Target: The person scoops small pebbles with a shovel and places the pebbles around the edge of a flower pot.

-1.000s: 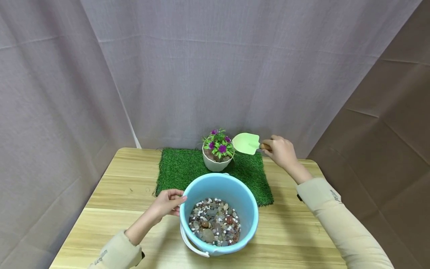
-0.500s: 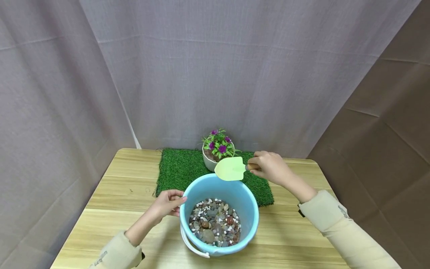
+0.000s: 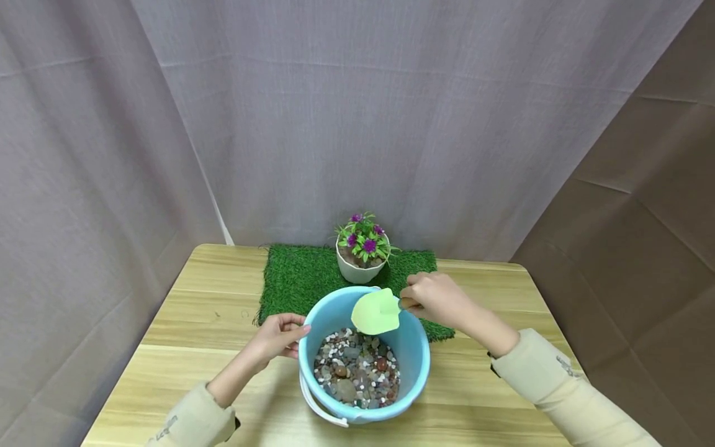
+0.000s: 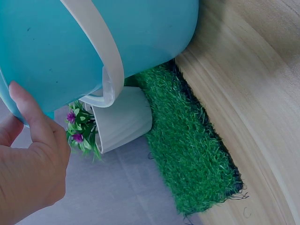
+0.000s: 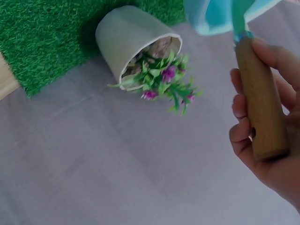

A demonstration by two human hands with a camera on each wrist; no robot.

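My left hand (image 3: 278, 340) pinches the rim of a light blue bucket (image 3: 416, 347) between thumb and fingers, at its left side. Several multicoloured pebbles (image 3: 357, 372) cover the bucket's bottom. In my right hand (image 3: 438, 300) is a hand trowel (image 3: 375, 312) with a pale green blade, its wooden handle (image 5: 262, 103) wrapped by the fingers. The blade hangs over the bucket's opening, at the far right part, and no stones show on it. Behind the bucket stands a white flower pot (image 3: 357, 273) with purple flowers (image 3: 369, 246) and stones inside.
A green artificial grass mat (image 3: 296, 279) lies under the pot and partly beneath the bucket. The bucket's white handle (image 4: 101, 42) hangs down at its near left. Wooden table (image 3: 195, 323) surrounds the mat, and a grey curtain (image 3: 335, 124) rises behind the table.
My right hand has brought the trowel from beside the flower pot toward me, left and down over the bucket. The left hand and the bucket stay in place.
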